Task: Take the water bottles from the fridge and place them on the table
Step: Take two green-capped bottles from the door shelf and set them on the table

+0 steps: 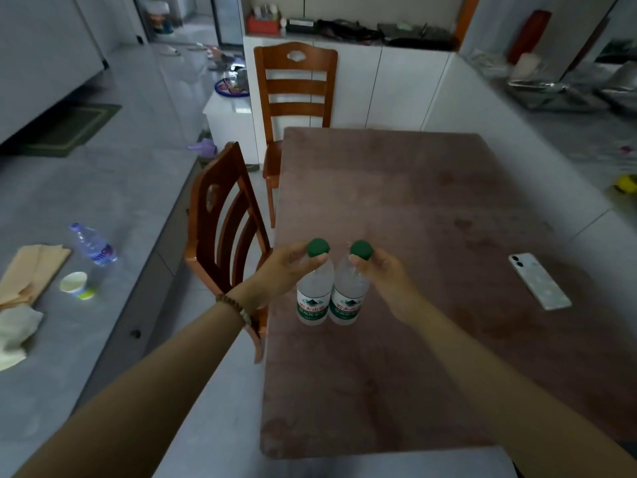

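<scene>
Two clear water bottles with green caps and green-white labels stand upright side by side near the left edge of the brown table (431, 201). My left hand (286, 270) grips the left bottle (313, 298) by its neck, just under the cap. The neck of the right bottle (346, 298) is held the same way by my right hand (382, 270). Both bottle bases look to be resting on the tabletop. The fridge is not in view.
A phone (539, 281) lies on the table to the right. Two wooden chairs (224, 229) (294, 94) stand at the table's left side and far end. On the grey counter at left are another bottle (93, 244), a paper cup (76, 286) and cloths.
</scene>
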`<state>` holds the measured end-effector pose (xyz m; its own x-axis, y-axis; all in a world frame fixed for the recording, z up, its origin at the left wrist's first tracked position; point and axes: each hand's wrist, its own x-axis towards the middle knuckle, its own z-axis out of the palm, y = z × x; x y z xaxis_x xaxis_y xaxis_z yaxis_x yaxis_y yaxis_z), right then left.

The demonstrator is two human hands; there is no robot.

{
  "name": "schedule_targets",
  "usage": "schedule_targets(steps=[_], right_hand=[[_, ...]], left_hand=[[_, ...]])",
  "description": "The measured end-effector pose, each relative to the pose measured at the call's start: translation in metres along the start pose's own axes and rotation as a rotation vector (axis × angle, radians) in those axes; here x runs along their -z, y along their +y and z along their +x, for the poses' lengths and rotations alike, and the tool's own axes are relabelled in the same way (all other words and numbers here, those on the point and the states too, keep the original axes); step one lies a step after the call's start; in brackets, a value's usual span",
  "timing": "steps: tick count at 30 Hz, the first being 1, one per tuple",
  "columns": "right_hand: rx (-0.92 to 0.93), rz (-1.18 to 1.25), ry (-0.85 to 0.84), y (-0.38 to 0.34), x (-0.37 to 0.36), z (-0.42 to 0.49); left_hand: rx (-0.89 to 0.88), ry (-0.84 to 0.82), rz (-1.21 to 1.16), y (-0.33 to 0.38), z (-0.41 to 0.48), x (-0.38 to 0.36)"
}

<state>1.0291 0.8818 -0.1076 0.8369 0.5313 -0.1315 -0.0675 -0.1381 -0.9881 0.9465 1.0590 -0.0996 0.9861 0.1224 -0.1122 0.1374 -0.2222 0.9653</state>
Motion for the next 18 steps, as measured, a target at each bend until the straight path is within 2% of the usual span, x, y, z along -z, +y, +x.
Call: schedule_targets(steps=[8,12,18], right_hand=[[-0.018,-0.047,-0.105,-0.002,0.011,-0.001],[-0.025,-0.061,-0.094,-0.003,0.011,-0.003],[0.003,-0.114,-0.070,-0.008,0.005,-0.005]], left_hand=[[-0.002,-0.019,0.042,0.001,0.003,0.000],[-0.003,-0.025,0.091,0.006,0.002,0.000],[-0.059,-0.055,0.308,0.020,0.002,0.006]])
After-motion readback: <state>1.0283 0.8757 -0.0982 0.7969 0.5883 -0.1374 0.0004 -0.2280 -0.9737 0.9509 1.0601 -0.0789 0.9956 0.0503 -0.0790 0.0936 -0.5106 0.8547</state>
